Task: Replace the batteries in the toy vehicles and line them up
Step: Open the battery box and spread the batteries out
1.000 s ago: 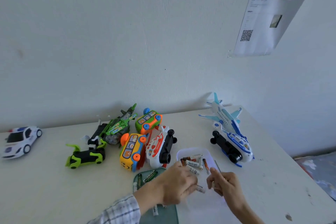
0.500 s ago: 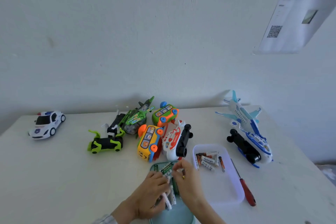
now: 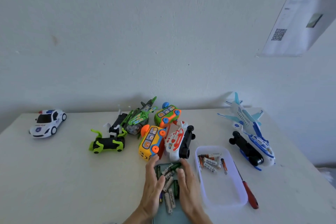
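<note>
Both hands, the left hand (image 3: pixel 153 186) and right hand (image 3: pixel 187 185), lie flat with fingers straight on either side of a heap of batteries (image 3: pixel 169 181) in a teal tray (image 3: pixel 170 217), gripping nothing. Toy vehicles (image 3: pixel 151 140) cluster just beyond on the white desk (image 3: pixel 63 178); a white tray (image 3: pixel 225 198) of more batteries sits beside a red screwdriver (image 3: pixel 250 194).

White table (image 3: pixel 63 178) w/ police car (image 3: pixel 47 123), toy pile (image 3: pixel 145 131), 2 planes (image 3: pixel 249 132), 2 trays (image 3: pixel 223 187), screwdriver (image 3: pixel 250 192).
</note>
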Demonstrator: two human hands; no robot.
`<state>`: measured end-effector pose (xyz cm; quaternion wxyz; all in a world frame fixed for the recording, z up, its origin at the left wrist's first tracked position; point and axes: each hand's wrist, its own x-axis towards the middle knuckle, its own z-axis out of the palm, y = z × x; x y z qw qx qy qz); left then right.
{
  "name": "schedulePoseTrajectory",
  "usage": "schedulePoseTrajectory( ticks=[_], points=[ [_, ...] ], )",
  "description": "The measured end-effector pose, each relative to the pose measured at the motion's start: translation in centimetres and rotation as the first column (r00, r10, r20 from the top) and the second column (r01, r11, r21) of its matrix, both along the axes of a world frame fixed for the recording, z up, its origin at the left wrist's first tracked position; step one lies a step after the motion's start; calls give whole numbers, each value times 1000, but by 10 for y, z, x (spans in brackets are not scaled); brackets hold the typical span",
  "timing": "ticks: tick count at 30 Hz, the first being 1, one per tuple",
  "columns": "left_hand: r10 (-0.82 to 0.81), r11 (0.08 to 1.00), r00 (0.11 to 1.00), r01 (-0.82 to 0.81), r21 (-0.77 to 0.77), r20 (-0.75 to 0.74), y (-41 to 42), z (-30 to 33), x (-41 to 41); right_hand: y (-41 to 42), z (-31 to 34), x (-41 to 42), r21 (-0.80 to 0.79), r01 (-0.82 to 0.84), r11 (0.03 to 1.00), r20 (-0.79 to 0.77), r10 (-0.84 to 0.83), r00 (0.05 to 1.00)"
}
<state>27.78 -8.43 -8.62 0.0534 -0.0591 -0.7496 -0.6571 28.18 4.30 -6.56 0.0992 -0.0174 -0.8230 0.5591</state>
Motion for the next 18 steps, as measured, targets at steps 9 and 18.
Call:
schedulePoseTrajectory(
  ticks=[9,18],
  points=[
    [-20,1000,998,20,-11,-57,-1,-1,-1,-4,8,18,-322,92,942,9,-94,996],
    [-205,891,834,-58,-451,-513,29,34,-11,92,47,-12,425,304,853,-194,-243,951]
  ],
)
